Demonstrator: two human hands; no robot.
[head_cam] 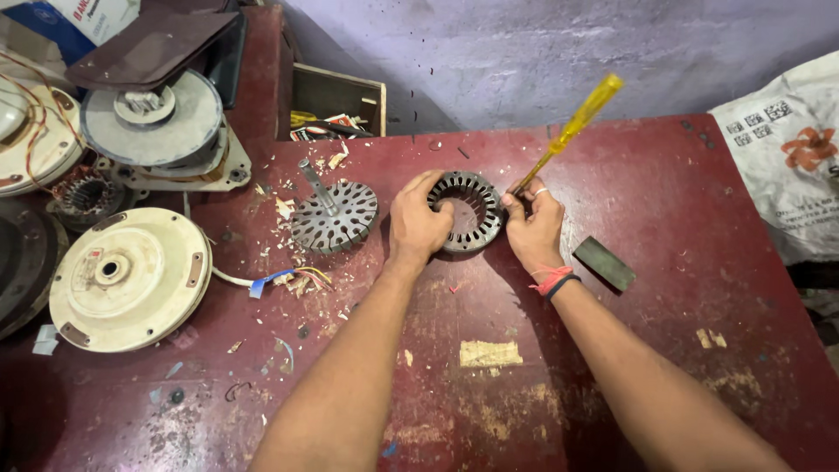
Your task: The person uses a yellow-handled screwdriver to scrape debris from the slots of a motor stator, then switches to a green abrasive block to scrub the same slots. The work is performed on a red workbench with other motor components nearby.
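A grey slotted metal stator ring (476,199) lies flat on the dark red table (664,201). My left hand (418,223) grips its left rim. My right hand (533,225) holds a screwdriver with a clear yellow handle (581,118), its shaft angled down so the tip meets the ring's right edge. A red thread and a dark band circle my right wrist.
A grey rotor with an upright shaft (334,215) stands left of the ring. A cream round fan motor cover (129,277) with coloured wires lies at the left, more motor parts behind it. A dark flat bar (604,263) lies right of my hand. A printed sack (786,149) sits far right.
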